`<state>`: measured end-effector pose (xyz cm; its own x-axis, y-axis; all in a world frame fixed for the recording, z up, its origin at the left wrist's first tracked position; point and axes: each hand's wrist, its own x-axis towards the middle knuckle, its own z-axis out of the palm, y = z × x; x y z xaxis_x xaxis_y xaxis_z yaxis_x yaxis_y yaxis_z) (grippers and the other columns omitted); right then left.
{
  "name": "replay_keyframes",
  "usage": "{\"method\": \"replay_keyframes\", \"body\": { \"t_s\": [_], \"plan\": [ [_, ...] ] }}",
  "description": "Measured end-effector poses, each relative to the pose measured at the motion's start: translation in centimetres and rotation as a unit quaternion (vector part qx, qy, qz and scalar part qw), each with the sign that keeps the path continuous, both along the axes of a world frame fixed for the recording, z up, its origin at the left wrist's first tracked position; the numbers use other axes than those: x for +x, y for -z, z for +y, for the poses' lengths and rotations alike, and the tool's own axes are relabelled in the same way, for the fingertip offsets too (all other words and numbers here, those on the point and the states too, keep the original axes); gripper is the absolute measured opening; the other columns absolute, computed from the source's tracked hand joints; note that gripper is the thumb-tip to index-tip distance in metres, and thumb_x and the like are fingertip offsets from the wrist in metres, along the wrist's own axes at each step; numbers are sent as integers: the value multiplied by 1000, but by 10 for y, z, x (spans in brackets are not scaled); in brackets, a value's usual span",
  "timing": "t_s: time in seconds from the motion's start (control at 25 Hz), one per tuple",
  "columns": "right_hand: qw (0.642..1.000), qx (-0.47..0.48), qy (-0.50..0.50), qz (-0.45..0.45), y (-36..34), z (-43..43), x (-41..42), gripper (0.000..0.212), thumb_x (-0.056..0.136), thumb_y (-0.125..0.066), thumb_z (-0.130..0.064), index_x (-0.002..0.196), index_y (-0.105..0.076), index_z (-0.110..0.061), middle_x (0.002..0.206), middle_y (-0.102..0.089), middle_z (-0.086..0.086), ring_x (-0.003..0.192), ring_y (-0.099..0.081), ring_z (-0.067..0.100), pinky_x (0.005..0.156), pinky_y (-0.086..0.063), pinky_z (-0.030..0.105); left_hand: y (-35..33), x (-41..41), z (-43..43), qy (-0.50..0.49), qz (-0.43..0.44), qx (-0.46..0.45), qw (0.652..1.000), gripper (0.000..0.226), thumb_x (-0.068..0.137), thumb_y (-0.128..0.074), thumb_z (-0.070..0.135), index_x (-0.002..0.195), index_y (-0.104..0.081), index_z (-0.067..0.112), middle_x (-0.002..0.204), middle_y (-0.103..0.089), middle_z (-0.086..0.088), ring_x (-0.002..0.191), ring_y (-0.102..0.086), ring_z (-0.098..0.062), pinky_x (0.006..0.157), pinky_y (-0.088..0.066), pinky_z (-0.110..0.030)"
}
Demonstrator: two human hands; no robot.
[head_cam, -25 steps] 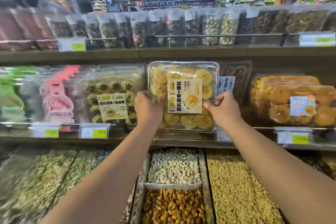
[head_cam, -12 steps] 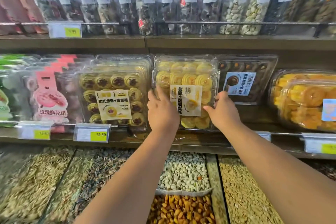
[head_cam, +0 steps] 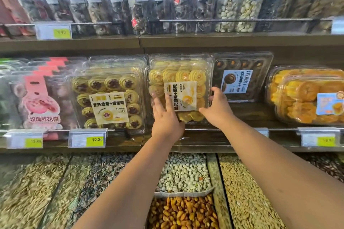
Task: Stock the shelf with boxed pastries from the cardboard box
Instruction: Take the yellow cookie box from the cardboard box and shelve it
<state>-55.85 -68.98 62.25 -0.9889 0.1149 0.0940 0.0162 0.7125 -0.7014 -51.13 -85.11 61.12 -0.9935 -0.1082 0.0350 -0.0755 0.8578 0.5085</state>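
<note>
**Head view: one cookie box going onto the middle shelf, source carton out of sight**

You are seating a clear box of yellow swirl cookies (head_cam: 179, 87) upright at frame centre, against another like it on the middle shelf (head_cam: 204, 136). Your left hand (head_cam: 166, 119) is lying flat, fingers spread, on the box's lower left face; your right hand (head_cam: 216, 108) is cupping its right edge, fingers loosely open, not clamping. The cardboard box is not showing, so you cannot judge how many remain.

Room is tight leftward: the berry cookie box (head_cam: 108, 98) is touching or just beside. Rightward, the chocolate cookie box (head_cam: 242, 76) is sitting further back, leaving bare shelf. A front rail (head_cam: 242, 129) is bounding the shelf edge, and open nut bins (head_cam: 184, 173) are lying directly below your forearms.
</note>
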Motion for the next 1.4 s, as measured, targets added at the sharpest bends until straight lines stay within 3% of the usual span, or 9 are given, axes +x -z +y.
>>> {"method": "replay_keyframes", "body": {
  "t_s": [0.16,0.28,0.56,0.68,0.76,0.88,0.96,1.24,1.4],
  "plan": [
    [998,-36,-26,-49,-3,2,1,106,79,-77,-18,154,-4,-28,151,-27,10,120,-55,28,104,-45,46,-6,-3,-7,34,-26,4,999,109,90,-64,36,152,24,22,153,42,-13,147,24,-36,120,-11,-48],
    [996,-53,-31,-70,-5,4,7,108,80,-77,-17,155,-1,-30,155,-21,11,123,-54,29,107,-43,46,-4,2,-8,28,7,13,999,100,90,-64,33,155,11,23,156,37,-11,148,22,-34,119,-17,-47],
    [993,-91,4,-71,-3,15,42,102,80,-78,-21,154,-9,-31,157,-22,9,124,-54,28,105,-44,46,-8,23,3,24,28,57,998,91,90,-65,29,156,-3,21,162,20,-6,151,9,-31,118,-21,-44],
    [988,-149,27,-38,-8,30,83,87,86,-73,-20,153,-19,-27,151,-33,5,108,-59,18,97,-48,37,-12,45,29,65,45,78,994,83,91,-63,31,155,-12,22,164,1,-6,151,-7,-30,118,-24,-42],
    [981,-182,61,-14,-7,49,116,78,88,-70,-21,151,-25,-28,145,-40,0,104,-55,12,88,-45,31,-13,63,55,101,56,101,988,76,92,-62,31,153,-19,21,161,-17,-6,147,-22,-27,116,-29,-40],
    [970,-208,128,6,4,94,171,68,89,-69,-20,147,-34,-26,138,-47,-2,106,-50,10,87,-42,27,-7,96,108,182,65,116,974,67,95,-58,30,152,-23,18,155,-32,-5,138,-38,-24,106,-36,-35],
    [956,-229,182,20,14,134,207,66,88,-70,-20,145,-38,-23,134,-50,-1,109,-54,13,90,-46,29,3,118,151,255,59,119,958,64,97,-55,32,151,-24,18,154,-34,-6,135,-43,-25,103,-39,-36],
    [931,-204,298,49,44,269,352,60,87,-70,-19,140,-43,-24,125,-52,-2,98,-57,8,80,-47,19,32,219,324,413,-5,156,897,61,96,-52,37,150,-29,21,151,-41,-5,134,-46,-22,108,-42,-43],
    [906,-225,356,53,65,343,449,57,87,-70,-14,137,-44,-21,113,-49,-4,91,-61,21,76,-52,35,46,298,412,464,-39,154,871,55,96,-53,35,145,-36,17,144,-47,-8,127,-51,-25,104,-43,-42]
  ]
}}
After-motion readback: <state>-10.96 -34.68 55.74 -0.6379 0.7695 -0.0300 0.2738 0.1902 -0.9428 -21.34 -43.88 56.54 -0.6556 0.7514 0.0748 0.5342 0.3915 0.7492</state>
